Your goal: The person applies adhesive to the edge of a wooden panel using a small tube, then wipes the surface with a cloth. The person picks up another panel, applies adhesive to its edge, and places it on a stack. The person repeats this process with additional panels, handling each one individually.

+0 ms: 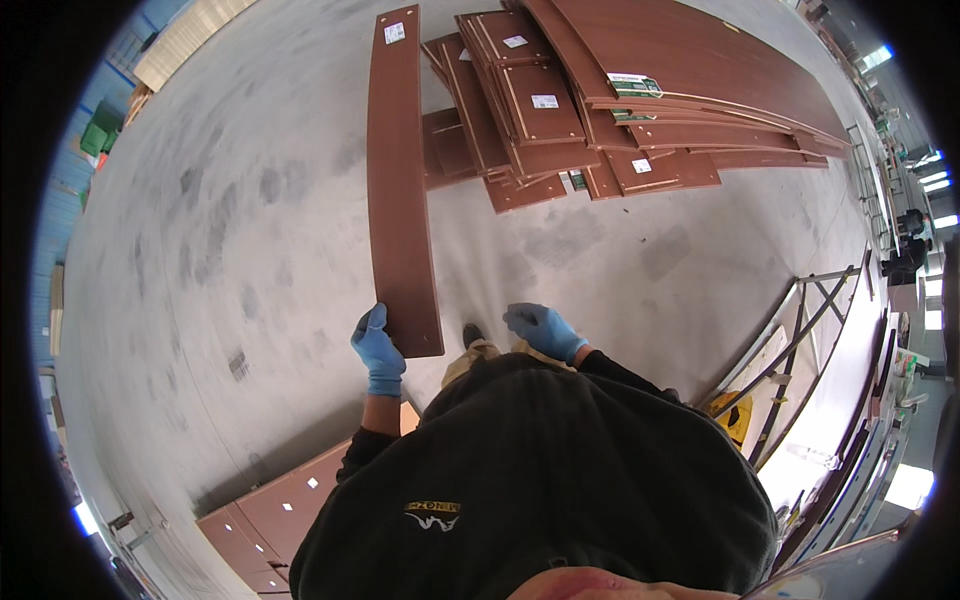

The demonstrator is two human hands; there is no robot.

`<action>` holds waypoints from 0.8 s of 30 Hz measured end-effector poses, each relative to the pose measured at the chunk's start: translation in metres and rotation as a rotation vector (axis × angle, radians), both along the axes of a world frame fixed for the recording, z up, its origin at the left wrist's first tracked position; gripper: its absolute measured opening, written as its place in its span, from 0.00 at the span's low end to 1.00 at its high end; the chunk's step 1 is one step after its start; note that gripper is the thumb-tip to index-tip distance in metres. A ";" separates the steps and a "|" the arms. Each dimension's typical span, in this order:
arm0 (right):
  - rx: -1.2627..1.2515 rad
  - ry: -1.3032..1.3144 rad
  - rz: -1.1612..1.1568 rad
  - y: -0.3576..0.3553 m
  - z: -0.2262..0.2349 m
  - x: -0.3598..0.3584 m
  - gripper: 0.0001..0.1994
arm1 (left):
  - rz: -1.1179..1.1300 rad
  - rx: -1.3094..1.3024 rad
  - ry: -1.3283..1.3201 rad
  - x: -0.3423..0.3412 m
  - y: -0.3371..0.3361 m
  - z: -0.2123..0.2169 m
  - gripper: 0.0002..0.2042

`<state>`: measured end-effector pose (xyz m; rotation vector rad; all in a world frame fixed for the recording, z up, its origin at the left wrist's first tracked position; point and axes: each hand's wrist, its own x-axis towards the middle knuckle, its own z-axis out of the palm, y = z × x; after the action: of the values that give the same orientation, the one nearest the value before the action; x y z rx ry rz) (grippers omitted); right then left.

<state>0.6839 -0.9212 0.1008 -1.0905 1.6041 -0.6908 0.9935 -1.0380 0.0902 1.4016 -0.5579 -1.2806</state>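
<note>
My left hand [378,352], in a blue glove, grips the near left edge of a long, narrow reddish-brown board [402,190]. The board stretches away from me, and a white label [395,33] is stuck on its far end. My right hand [543,331], also gloved in blue, hangs in front of my body, apart from the board. Its fingers are curled in, and nothing shows in them. Beyond it lies a stack of brown boards [690,50] of several sizes, some with white labels.
More brown panels [290,505] lie behind me on the left. On the right stands a metal frame [800,340] with a yellow item [733,418] beside it. Light-coloured stacked sheets [190,40] are at the far left. The grey concrete floor [230,220] has dark scuffs.
</note>
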 end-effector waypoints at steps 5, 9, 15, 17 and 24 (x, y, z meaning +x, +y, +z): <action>-0.008 0.076 0.077 -0.027 0.003 0.001 0.21 | -0.007 0.019 0.059 -0.028 -0.046 -0.014 0.09; -0.050 0.062 0.075 -0.042 0.000 -0.007 0.18 | -0.044 0.043 0.023 -0.051 -0.070 -0.023 0.09; -0.015 0.125 0.107 -0.061 -0.004 -0.033 0.15 | -0.121 0.055 0.010 -0.103 -0.101 -0.033 0.09; -0.006 0.128 0.118 -0.066 -0.003 -0.049 0.15 | -0.133 0.082 -0.005 -0.125 -0.112 -0.035 0.10; 0.016 0.067 -0.005 -0.075 -0.007 -0.116 0.16 | -0.168 0.137 0.020 -0.218 -0.143 -0.049 0.10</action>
<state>0.5681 -0.9960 0.0939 -1.1088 1.6667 -0.6501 0.7753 -1.1807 0.0414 1.4774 -0.5941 -1.4888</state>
